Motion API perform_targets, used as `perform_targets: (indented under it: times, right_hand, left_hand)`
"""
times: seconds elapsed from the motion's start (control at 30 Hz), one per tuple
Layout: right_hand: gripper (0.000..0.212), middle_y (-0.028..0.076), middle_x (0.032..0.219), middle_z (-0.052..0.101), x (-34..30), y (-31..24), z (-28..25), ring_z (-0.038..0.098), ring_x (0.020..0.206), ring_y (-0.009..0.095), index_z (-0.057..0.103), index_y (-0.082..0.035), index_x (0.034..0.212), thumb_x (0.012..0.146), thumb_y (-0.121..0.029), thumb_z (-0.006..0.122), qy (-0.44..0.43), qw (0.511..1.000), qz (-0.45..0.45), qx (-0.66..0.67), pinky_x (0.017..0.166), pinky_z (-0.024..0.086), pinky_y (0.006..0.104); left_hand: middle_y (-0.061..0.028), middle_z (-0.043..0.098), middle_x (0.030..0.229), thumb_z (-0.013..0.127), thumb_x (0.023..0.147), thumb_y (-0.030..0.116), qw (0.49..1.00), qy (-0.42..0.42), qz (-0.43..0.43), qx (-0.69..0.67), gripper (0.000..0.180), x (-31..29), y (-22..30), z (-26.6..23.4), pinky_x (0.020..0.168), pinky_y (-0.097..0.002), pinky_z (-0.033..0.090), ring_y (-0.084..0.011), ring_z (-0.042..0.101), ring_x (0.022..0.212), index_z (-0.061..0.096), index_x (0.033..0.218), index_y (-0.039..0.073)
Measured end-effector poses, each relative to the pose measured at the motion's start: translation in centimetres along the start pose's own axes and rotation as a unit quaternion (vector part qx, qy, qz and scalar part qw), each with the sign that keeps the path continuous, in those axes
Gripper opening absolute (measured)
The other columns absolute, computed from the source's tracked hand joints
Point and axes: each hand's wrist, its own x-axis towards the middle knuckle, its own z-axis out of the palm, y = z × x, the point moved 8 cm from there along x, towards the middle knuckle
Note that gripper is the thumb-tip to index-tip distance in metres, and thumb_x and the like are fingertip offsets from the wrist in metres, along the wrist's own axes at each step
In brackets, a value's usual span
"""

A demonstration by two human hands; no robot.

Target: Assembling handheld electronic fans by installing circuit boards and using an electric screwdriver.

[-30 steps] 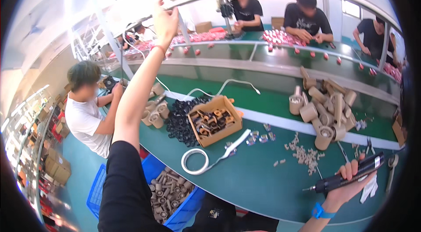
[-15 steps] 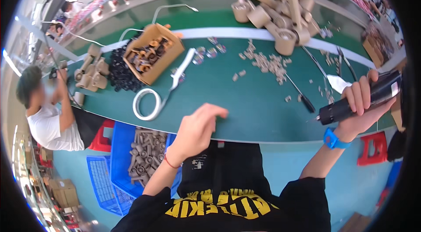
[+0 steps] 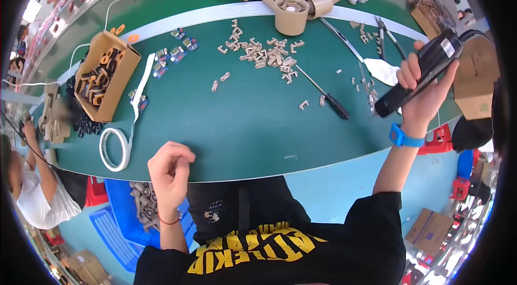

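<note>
In my right hand (image 3: 425, 83) is a black electric screwdriver (image 3: 417, 72), gripped round its body, with its cord at the upper end and its nose pointing down to the left over the table. My left hand (image 3: 171, 169) is curled closed at the table's near edge, thumb against the fingers. Whatever it may hold is hidden. Small beige plastic clips (image 3: 269, 53) lie heaped at mid-table. Beside them rests a black-handled screwdriver (image 3: 328, 99). Small metal parts (image 3: 371, 94) are scattered below the power tool. Beige fan-like housings (image 3: 291, 15) are piled at the far side.
A roll of white tape (image 3: 114, 149) with a loose strip lies left, near small circuit boards (image 3: 176, 54) and a carton of orange and black parts (image 3: 105, 77). Pliers (image 3: 390, 37) lie far right. Below stand blue crates (image 3: 118, 209). A co-worker (image 3: 40, 193) sits left.
My view has shifted, so the table things appear further left and higher. My left hand has curled its fingers, the index no longer stretched out. The electric screwdriver stays in my right hand.
</note>
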Motion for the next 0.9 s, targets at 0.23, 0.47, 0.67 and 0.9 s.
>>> perform_targets:
  times: [0.23,0.47,0.67,0.9]
  right_hand:
    - [0.068,0.001,0.059,0.036,-3.1,2.5,-2.0,0.035,0.044,0.009,0.046,0.001,0.117,0.096,-0.063,0.037,0.076,0.98,0.153,-0.102,0.041,0.028,0.0222]
    - [0.063,0.0,0.061,0.042,-4.8,-2.3,-7.3,0.038,0.045,0.007,0.049,-0.002,0.122,0.1,-0.058,0.031,0.127,0.95,0.12,-0.258,0.042,0.03,0.0197]
    - [0.062,-0.001,0.063,0.046,-3.9,-3.4,-11.9,0.043,0.05,0.008,0.052,-0.004,0.119,0.097,-0.06,0.039,0.249,0.895,0.101,-0.356,0.048,0.034,0.0209]
    - [0.061,-0.002,0.067,0.049,-2.0,-3.6,-17.2,0.047,0.056,0.006,0.063,-0.004,0.108,0.09,-0.062,0.054,0.272,0.8,0.135,-0.517,0.052,0.037,0.0204]
  left_hand:
    - [-0.0074,0.062,0.086,0.054,0.076,-0.011,0.997,-0.072,-0.013,-0.003,0.018,1.3,1.2,2.0,0.052,-0.0201,0.038,-0.0111,0.055,0.065,0.064,0.087,0.0]
    - [-0.0159,0.056,0.117,0.072,0.077,0.007,0.887,0.129,0.11,0.43,0.045,6.0,4.5,-3.9,0.095,-0.0406,0.042,-0.0346,0.052,0.11,0.055,0.119,0.002]
    - [-0.0138,0.058,0.114,0.076,0.074,0.013,0.899,0.054,0.037,0.434,0.064,8.8,-0.6,-5.7,0.092,-0.0413,0.044,-0.0328,0.054,0.107,0.047,0.13,0.002]
    - [-0.0126,0.053,0.132,0.08,0.065,0.001,0.968,-0.073,0.084,0.224,0.081,7.9,1.7,-3.8,0.102,-0.0374,0.041,-0.0282,0.054,0.119,0.044,0.138,0.008]
